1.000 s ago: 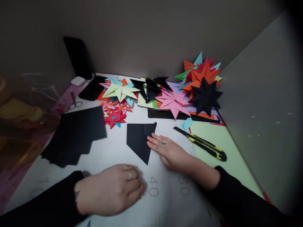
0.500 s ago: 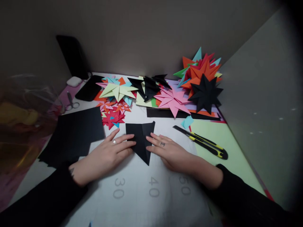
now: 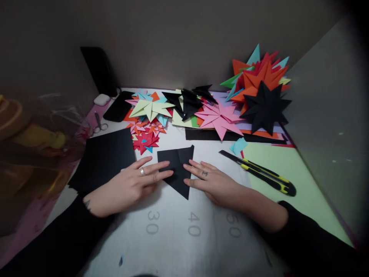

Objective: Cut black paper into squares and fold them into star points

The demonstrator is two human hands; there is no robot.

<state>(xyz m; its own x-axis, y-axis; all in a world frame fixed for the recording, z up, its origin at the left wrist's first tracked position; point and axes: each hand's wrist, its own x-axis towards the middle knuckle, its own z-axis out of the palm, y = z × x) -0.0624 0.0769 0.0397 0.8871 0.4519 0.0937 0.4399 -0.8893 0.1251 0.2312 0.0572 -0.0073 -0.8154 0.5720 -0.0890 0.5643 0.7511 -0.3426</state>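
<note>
A folded piece of black paper (image 3: 180, 156) lies on the white mat in front of me, its lower end coming to a point. My left hand (image 3: 135, 184) rests its fingers on the paper's left part, index and middle fingers stretched out and a ring on one finger. From the other side, my right hand (image 3: 216, 182) lays its outstretched fingertips on the paper's right edge. Neither hand grips it. Left of my left hand is a stack of black paper sheets (image 3: 109, 157). To the right of my right hand lies a yellow-and-black utility knife (image 3: 262, 175).
Behind the hands lie paper stars: a pale yellow star (image 3: 151, 109), a pink star (image 3: 220, 117) and a black star (image 3: 268, 109). A phone (image 3: 118, 107), small scissors (image 3: 100, 125) and a white case (image 3: 101, 100) are at the back left. Green paper (image 3: 288, 161) covers the right.
The centre crease in the black paper no longer stands out; the sheet looks flatter. My left fingers have slid further onto it. The whole view has shifted slightly.
</note>
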